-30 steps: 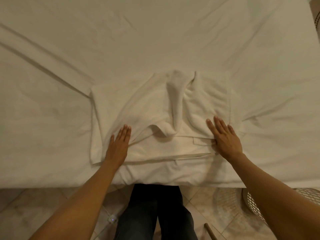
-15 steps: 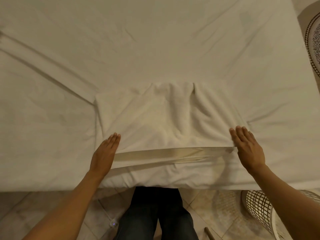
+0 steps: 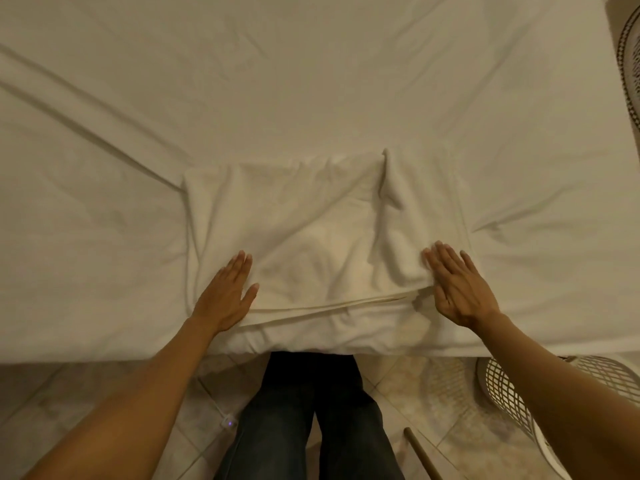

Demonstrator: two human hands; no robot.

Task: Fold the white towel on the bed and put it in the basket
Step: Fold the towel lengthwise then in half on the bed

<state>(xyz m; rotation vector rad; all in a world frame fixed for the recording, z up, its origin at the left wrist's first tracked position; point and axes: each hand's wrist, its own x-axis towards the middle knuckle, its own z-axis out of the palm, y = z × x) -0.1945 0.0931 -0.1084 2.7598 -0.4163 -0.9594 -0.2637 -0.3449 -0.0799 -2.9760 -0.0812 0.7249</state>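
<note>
The white towel [image 3: 311,230] lies folded into a rough rectangle on the bed [image 3: 311,81], close to its near edge, with a raised wrinkle running down its right side. My left hand [image 3: 227,292] rests flat on the towel's near left part, fingers together, thumb out. On the near right part my right hand [image 3: 457,285] presses palm down with the fingers spread. Neither hand grips the cloth. A white lattice basket [image 3: 509,396] stands on the floor at the lower right, partly hidden behind my right forearm.
The bed sheet is creased, with a long fold running across its left side. My legs in dark trousers [image 3: 308,417] stand against the bed edge on a tiled floor. A wooden stick [image 3: 420,455] lies beside them. Another patterned round object [image 3: 632,57] shows at the right edge.
Both hands slid outward over the towel, flattening its bunched middle, then came back a little inward. The towel now lies smoother, with one wrinkle left on the right.
</note>
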